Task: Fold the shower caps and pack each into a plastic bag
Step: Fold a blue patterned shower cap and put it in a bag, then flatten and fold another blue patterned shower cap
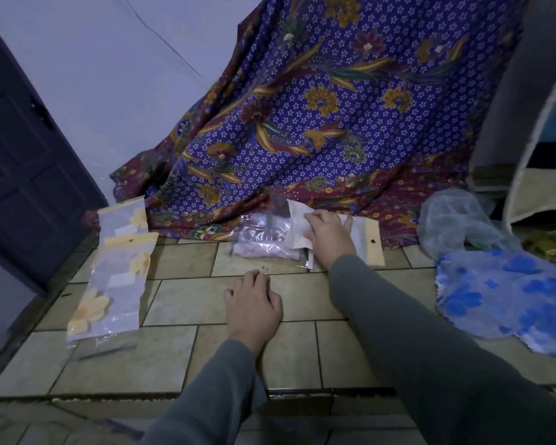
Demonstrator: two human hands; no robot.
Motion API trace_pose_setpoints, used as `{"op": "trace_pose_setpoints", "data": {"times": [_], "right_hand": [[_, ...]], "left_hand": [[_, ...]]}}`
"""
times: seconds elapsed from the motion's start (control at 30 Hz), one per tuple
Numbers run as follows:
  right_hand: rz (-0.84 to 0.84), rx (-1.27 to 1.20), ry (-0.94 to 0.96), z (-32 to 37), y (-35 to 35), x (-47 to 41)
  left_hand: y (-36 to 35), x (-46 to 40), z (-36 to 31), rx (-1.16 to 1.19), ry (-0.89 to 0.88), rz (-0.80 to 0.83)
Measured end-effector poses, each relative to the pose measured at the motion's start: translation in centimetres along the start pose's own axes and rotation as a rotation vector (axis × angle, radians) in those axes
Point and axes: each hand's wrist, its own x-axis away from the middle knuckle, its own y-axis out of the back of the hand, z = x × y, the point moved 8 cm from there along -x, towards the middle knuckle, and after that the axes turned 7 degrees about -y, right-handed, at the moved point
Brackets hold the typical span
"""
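The right hand [326, 234] reaches forward in a grey sleeve and grips a white paper insert [297, 224] at the mouth of a clear plastic bag [264, 234]. The left hand [252, 305] lies flat with relaxed fingers on the tiled floor [180, 303], holding nothing. The bag holds something pale pink and lies at the far edge of the tiles, against a purple batik cloth [318, 107]. Two packed bags [109, 277] with yellow flowers lie near the left edge; a blue-flowered shower cap [507, 293] lies at the right.
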Motion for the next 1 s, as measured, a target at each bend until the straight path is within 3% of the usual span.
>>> {"op": "trace_pose_setpoints", "data": {"times": [0.27,0.53,0.63,0.7,0.83,1.0], "right_hand": [[0.134,-0.040,-0.087,0.0,-1.2,0.3],[-0.023,-0.191,-0.016,-1.4,1.7,6.3],[-0.179,0.000,-0.025,-4.1,3.4,10.0],[-0.253,0.161,-0.131,-7.0,4.9,11.9],[-0.097,0.426,-0.361,-12.5,6.1,14.9],[-0.034,0.562,-0.350,-15.0,6.1,17.0]], "left_hand": [[-0.3,-0.1,0.0,-0.022,-0.015,-0.015],[-0.1,-0.2,-2.0,0.122,0.089,0.063],[-0.3,0.0,-6.4,0.186,-0.024,0.058],[-1.1,0.2,-8.9,0.200,-0.099,0.086],[-2.8,0.6,-10.2,0.144,-0.130,0.112],[-3.1,0.6,-10.0,0.108,-0.132,0.094]]}}
